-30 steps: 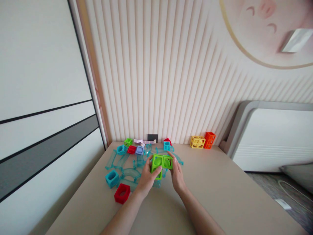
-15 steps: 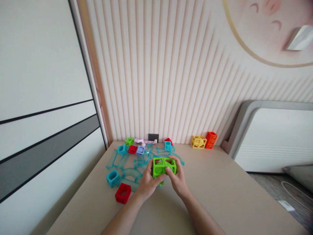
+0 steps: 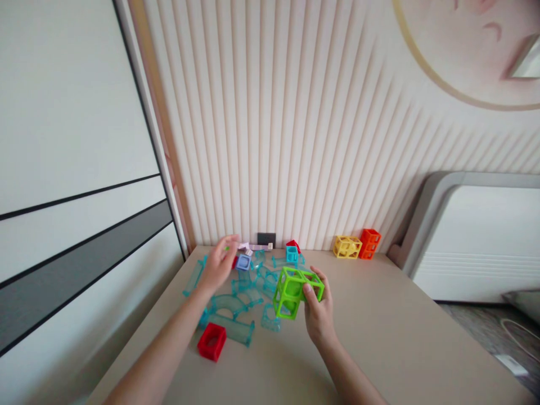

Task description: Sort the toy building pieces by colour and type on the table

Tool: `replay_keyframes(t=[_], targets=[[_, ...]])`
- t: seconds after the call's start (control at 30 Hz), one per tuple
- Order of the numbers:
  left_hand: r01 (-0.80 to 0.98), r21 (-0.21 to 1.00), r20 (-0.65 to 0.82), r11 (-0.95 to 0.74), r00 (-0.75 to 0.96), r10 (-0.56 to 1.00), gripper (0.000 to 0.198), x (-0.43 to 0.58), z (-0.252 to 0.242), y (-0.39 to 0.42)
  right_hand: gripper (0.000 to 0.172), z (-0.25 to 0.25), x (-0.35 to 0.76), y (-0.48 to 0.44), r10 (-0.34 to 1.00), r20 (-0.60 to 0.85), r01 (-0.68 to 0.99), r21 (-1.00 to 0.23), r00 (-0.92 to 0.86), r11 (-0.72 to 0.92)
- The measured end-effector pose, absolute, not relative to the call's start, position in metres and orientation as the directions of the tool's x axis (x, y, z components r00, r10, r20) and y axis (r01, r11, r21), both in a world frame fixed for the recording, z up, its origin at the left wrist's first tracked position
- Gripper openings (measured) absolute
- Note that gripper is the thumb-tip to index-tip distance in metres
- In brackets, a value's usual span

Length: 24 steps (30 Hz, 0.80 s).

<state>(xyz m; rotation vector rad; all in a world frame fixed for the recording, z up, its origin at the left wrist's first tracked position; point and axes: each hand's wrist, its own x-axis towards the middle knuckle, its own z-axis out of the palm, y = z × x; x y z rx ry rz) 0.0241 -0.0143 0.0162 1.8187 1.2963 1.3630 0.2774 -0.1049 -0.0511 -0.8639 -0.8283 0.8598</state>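
My right hand holds a bright green block of joined open-frame cubes above the table, thumb on its near side. At the back left, my left hand has its fingers curled round a small green cube, of which only a sliver shows between thumb and fingers. Right by that hand lie a lavender cube and a red cube, the red one mostly hidden. Clear teal track pieces are spread below and between my hands.
A red cube lies at the front left. Against the ribbed wall are pale purple pieces, a black box, a blue cube with a red piece behind, a yellow block and an orange-red stack.
My left hand has let go of the green block and moved to the back left, onto the small green cube. My right hand has shifted slightly right and turned the block.
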Motion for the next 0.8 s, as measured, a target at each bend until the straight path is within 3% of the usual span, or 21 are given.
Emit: replay_keyframes(t=[0.03, 0.07, 0.23, 0.47, 0.63, 0.8], targets=[[0.558, 0.769, 0.383, -0.312, -0.011, 0.924, 0.046, 0.006, 0.019, 0.011, 0.055, -0.052, 0.277, -0.105, 0.882, 0.243, -0.289, -0.881, 0.404, 0.375], [0.617, 0.748, 0.34, -0.244, -0.041, 0.939, 0.044, -0.011, 0.021, 0.034, 0.055, -0.053, 0.276, -0.105, 0.887, 0.237, -0.288, -0.885, 0.397, 0.366], [0.743, 0.662, 0.101, -0.1, 0.044, 0.994, 0.024, -0.053, 0.003, 0.107, 0.051, -0.051, 0.269, -0.113, 0.908, 0.23, -0.225, -0.92, 0.35, 0.32], [0.853, 0.521, -0.153, -0.014, 0.11, 0.982, 0.028, -0.042, -0.029, 0.127, 0.047, -0.045, 0.266, -0.118, 0.92, 0.273, -0.14, -0.937, 0.282, 0.321], [0.908, 0.418, -0.124, 0.023, 0.032, 0.992, 0.024, -0.037, -0.038, 0.126, 0.048, -0.047, 0.266, -0.119, 0.929, 0.272, -0.138, -0.94, 0.251, 0.313], [0.903, 0.43, 0.037, 0.014, -0.033, 0.999, 0.018, -0.034, -0.038, 0.119, 0.046, -0.048, 0.265, -0.119, 0.929, 0.299, -0.12, -0.936, 0.221, 0.33]])
